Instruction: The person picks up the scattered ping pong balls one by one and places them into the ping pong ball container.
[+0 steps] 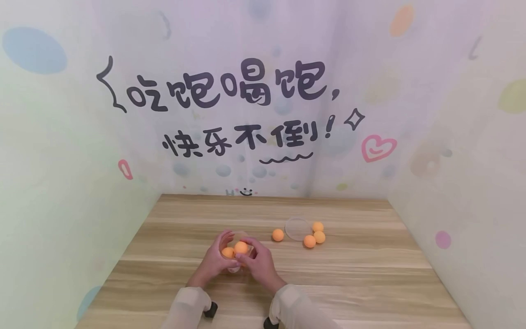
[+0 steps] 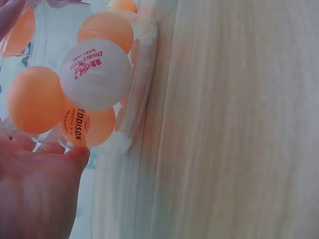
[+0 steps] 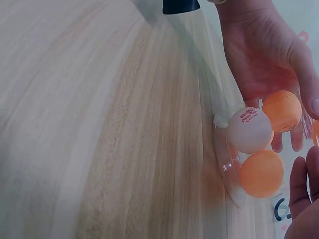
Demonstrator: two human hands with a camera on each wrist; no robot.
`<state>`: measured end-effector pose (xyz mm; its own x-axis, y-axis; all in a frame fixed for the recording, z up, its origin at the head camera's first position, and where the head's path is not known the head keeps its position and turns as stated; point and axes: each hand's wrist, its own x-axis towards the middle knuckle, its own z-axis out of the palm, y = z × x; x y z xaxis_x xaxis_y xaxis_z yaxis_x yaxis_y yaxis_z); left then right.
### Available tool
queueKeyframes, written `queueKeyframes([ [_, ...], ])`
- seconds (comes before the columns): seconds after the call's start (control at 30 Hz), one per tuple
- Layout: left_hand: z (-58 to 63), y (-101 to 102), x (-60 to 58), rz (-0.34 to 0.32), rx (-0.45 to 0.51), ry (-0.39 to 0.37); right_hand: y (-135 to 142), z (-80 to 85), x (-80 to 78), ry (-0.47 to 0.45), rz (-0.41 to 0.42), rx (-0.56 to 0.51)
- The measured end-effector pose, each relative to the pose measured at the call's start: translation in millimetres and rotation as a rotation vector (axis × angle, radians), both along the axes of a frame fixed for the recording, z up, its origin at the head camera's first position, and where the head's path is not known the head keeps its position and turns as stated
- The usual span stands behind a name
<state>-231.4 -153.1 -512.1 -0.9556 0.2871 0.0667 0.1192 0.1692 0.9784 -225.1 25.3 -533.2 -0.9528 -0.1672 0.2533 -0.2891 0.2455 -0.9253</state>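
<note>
My left hand (image 1: 215, 259) holds a clear plastic container (image 2: 149, 55) from its side, fingers curled around it. Inside are several orange ping-pong balls (image 2: 36, 99) and a white ping-pong ball (image 2: 97, 74) with red print. At the container's top, my right hand (image 1: 260, 262) pinches an orange ping-pong ball (image 1: 241, 247) between thumb and fingers. Beside that ball, another orange ball (image 1: 228, 252) shows close to my left thumb. The right wrist view catches only part of the right hand (image 3: 304, 199) at its edge, and the pinched ball is mostly cut off there.
A round clear disc or dish (image 1: 297, 218) lies farther back on the wooden table (image 1: 361, 278). One orange ball (image 1: 277, 235) is left of it, with more orange balls (image 1: 309, 241) along its right. Printed walls (image 1: 246, 36) enclose the table's back and sides.
</note>
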Motion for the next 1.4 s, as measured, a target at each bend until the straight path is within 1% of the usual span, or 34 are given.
queueKeyframes([
  [0.27, -2.0, -0.1, -0.9, -0.005, 0.005, 0.000, 0.0, -1.2, 1.2, 0.010, -0.001, -0.013],
  [0.43, 0.1, -0.6, 0.2, -0.006, -0.004, -0.003, 2.3, 1.8, 3.0, 0.007, 0.006, 0.006],
  [0.57, 2.0, -0.7, 0.9, -0.003, -0.016, -0.013, 4.2, 2.3, 4.0, 0.018, 0.011, -0.002],
  [0.83, 2.4, 0.4, 0.9, 0.004, -0.025, -0.013, 7.3, 0.0, 3.8, 0.027, -0.028, -0.024],
  [0.93, 1.8, 0.7, 0.2, 0.005, -0.015, -0.018, 8.8, 0.0, 4.0, 0.059, -0.050, -0.037],
  [1.17, 0.3, 0.5, -0.5, 0.014, -0.012, -0.010, 13.5, -2.9, 3.2, 0.222, -0.120, -0.020],
  [1.27, 0.3, -0.1, -0.6, 0.010, -0.014, -0.011, 16.2, -4.7, 1.8, 0.238, -0.134, -0.010],
  [1.4, -2.9, -0.8, -2.6, 0.005, -0.019, -0.005, 21.3, -6.8, -0.1, 0.254, -0.193, 0.071],
])
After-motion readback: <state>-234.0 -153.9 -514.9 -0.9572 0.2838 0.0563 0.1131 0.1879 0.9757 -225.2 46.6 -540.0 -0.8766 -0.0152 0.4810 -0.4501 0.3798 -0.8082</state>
